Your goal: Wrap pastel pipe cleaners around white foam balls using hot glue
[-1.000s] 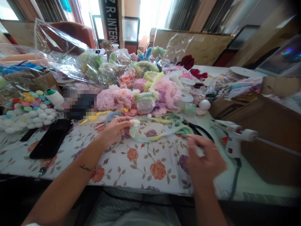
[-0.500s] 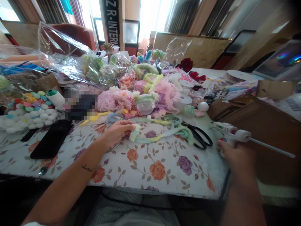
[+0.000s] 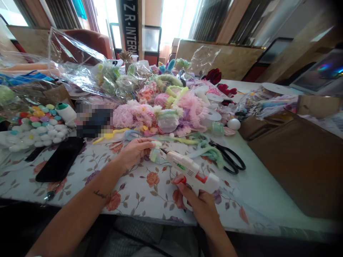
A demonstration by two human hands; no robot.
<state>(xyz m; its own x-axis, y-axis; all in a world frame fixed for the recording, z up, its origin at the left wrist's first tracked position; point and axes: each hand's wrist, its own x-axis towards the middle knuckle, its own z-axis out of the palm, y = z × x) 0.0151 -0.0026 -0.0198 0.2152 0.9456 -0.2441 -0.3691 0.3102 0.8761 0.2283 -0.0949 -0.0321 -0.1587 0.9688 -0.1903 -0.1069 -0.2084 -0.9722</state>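
Observation:
My left hand [image 3: 138,150] pinches the end of a pale green and yellow fuzzy strip [image 3: 154,155] above the flowered tablecloth. In my right hand [image 3: 197,201] is a white hot glue gun [image 3: 184,165], gripped by its handle with fingers by the red trigger. Its dark nozzle points left, close to the strip; whether they touch, I cannot tell. The rest of the strip runs right, partly behind the glue gun, toward a bunched green length [image 3: 214,155]. Black-handled scissors [image 3: 232,160] lie beside that bunch, their blades hidden.
A heap of pink fluffy trimmings [image 3: 131,116] spans the back of the table. At left lie a black phone [image 3: 60,159] and a bag of white and coloured balls [image 3: 40,128]. A cardboard box [image 3: 294,160] stands at right, near a white ball [image 3: 233,124].
My right hand has brought the glue gun left from beside the cardboard box to the strip. My left hand has stayed nearly in place, still pinching the strip.

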